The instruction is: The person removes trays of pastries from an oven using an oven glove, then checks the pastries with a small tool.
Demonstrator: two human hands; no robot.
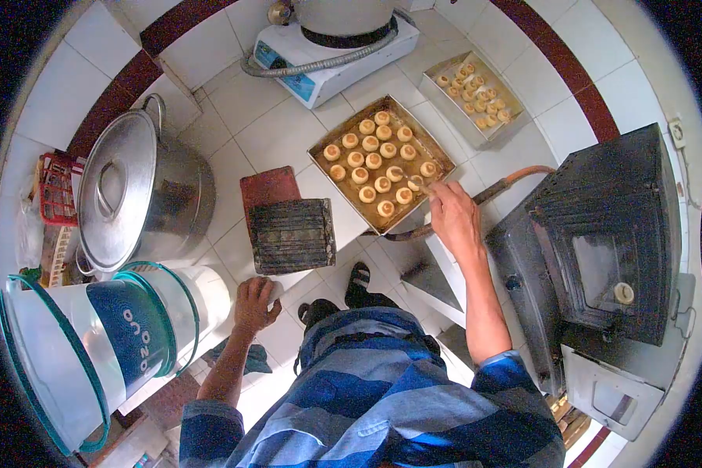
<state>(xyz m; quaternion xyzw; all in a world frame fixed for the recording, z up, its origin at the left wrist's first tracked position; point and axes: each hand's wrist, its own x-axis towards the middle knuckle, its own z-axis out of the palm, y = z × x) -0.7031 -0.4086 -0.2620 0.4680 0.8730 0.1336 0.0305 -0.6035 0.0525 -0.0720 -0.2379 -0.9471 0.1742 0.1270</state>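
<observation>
Inside brown square tray [423,147]: small round pastries [387,150].

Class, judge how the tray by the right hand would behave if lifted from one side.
The tray looks metal with raised sides, so it would probably stay stiff. Its pastries sit apart, so tilting might make some slide. Being broad and shallow, it seems unlikely to tip when pushed.

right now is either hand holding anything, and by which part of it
The right hand seems to pinch a thin tool by its near end; whether the left hand holds anything cannot be told.
</observation>
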